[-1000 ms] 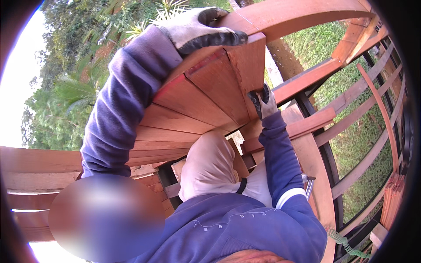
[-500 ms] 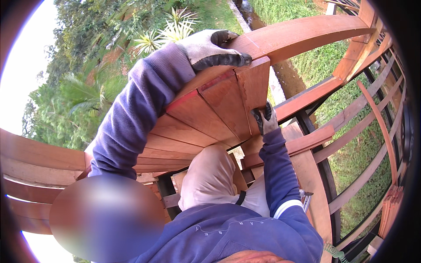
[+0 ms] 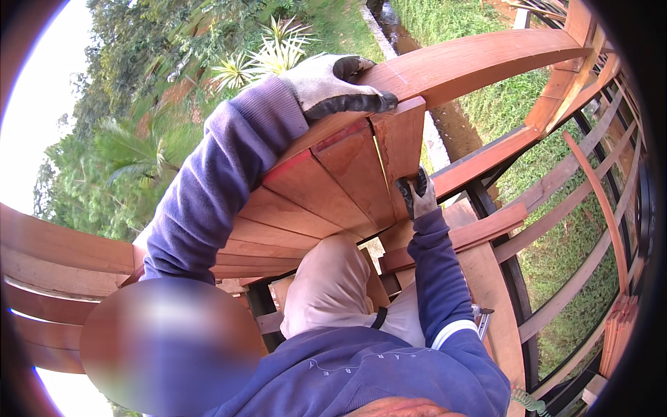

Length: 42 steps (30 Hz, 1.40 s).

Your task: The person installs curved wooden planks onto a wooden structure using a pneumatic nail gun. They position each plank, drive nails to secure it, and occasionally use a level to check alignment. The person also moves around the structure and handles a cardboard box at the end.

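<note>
My left hand (image 3: 340,87), in a light glove with dark fingers, is closed over the thick curved wooden rail (image 3: 479,64), its thumb along the near side by the top of the end board. Below, my right hand (image 3: 418,194), gloved alike, grips the right edge of that upright board (image 3: 399,139), low down. A thin bright gap separates the board from the neighbouring plank (image 3: 354,163). More planks (image 3: 313,184) stand side by side under the rail, fanning leftward, with red along their upper edges. Some fingertips of both hands are hidden.
My bent knee (image 3: 330,278) is close to the planks' lower ends. Loose boards (image 3: 479,236) lie right of my right forearm. Beyond them, dark metal beams (image 3: 514,285) and curved slats (image 3: 556,299) have open gaps over grass. A clamp-like metal tool (image 3: 483,320) is near my right elbow.
The gap between the end board and its neighbour has widened and now lets light through. My right hand has moved slightly down and left with the board's edge; my left hand stays on the rail.
</note>
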Each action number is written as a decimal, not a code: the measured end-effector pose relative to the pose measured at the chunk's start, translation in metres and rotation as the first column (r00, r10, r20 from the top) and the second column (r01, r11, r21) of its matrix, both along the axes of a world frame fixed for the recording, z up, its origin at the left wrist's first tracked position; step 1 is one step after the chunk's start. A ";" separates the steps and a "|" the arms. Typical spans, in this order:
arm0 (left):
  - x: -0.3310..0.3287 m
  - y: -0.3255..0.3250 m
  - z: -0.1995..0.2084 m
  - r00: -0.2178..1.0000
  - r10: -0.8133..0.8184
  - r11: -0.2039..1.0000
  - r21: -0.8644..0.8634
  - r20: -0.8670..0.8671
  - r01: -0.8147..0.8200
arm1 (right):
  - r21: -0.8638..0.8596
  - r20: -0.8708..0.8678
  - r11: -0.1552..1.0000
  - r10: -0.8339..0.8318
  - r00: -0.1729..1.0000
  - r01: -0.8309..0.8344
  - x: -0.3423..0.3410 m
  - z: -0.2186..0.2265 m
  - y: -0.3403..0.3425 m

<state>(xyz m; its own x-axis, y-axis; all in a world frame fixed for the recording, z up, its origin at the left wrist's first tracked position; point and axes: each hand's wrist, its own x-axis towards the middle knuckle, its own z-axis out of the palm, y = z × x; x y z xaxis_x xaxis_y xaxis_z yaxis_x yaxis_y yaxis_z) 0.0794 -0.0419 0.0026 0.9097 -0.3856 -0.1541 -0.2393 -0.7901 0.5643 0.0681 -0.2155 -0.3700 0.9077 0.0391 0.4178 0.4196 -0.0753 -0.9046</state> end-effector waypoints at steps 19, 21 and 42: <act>-0.015 -0.003 0.002 0.999 0.017 0.986 -0.163 -0.028 -0.022 | 0.364 -0.134 0.917 0.223 0.966 -0.161 -0.012 0.012 -0.023; -0.012 0.000 -0.005 1.000 -0.028 0.974 -0.225 0.007 0.029 | 0.287 -0.092 0.957 0.062 0.994 -0.033 -0.024 0.022 -0.036; -0.013 0.012 -0.007 0.872 -0.344 0.938 0.175 0.347 0.300 | 0.069 0.394 0.952 -0.301 0.868 0.298 -0.039 0.115 0.012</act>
<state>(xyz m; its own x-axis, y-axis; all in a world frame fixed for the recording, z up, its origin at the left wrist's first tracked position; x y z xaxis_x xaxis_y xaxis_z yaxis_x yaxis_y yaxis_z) 0.0667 -0.0299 -0.0042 0.7371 -0.6674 0.1063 -0.6639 -0.6857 0.2983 0.0294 -0.2038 -0.2549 0.6345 -0.2114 0.7434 0.7001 -0.2505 -0.6687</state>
